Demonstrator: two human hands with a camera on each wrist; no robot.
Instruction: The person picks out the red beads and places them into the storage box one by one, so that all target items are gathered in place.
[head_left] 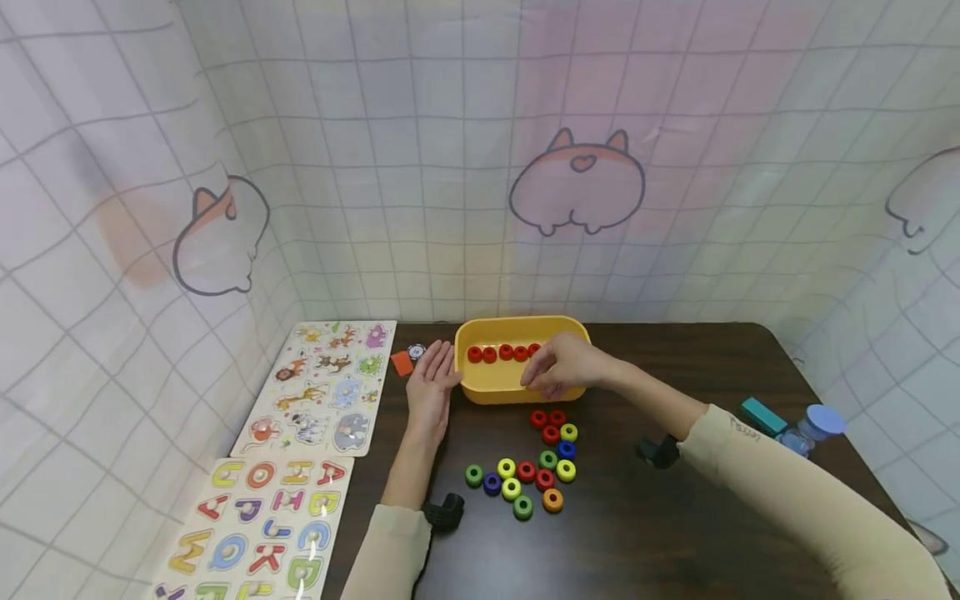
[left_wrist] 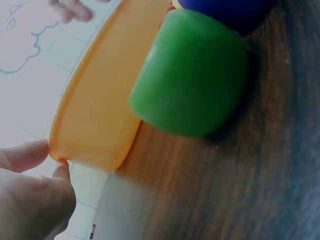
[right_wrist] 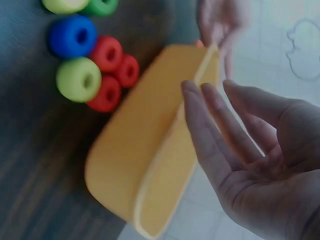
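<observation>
A yellow tray stands at the back of the table with several red ring beads in a row inside. My left hand lies at its left end, fingers extended, the thumb at the rim; the left wrist view shows thumb and fingertips by the tray's corner. Over the tray's right part hovers my right hand, fingers bent loosely, with nothing seen between them in the right wrist view. In front of the tray lie loose ring beads in red, yellow, green, blue and orange.
To the left lie an animal puzzle board and a letter puzzle board. An orange square piece and a round chip are near my left hand. At the right are a teal block and a blue-lidded container.
</observation>
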